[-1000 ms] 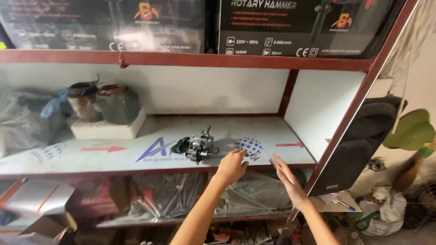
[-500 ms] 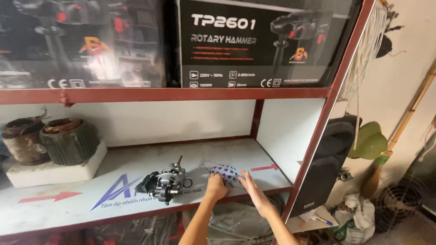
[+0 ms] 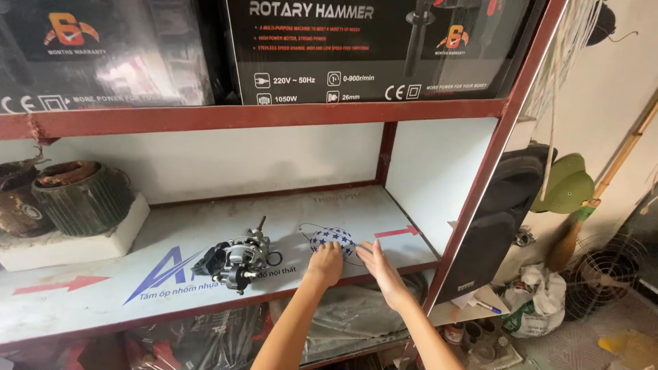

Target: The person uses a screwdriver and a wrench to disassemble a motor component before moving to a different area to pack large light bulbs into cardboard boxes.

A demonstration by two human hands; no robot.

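Fills most of the frame: a red-framed metal rack [image 3: 480,171] with a white shelf board [image 3: 137,281] printed with a blue logo and red arrows. Across the top, two big black cardboard tool boxes [image 3: 370,48] side by side. At far left on the shelf, two old ribbed motor stators [image 3: 75,199] seated on a white foam block [image 3: 82,240]. Lower centre, a small grey metal motor assembly [image 3: 240,260] lying on the board, just left of the hands. Right of it, at centre frame, a blue cloth mask with white stars [image 3: 332,240], its thin loop cords trailing on the shelf. Left hand [image 3: 326,264] curled over the mask's near edge, grip closed on the fabric. Right hand [image 3: 380,268] flat and open, fingers stretched, tips just beside the mask's right edge; touching or not, cannot tell.
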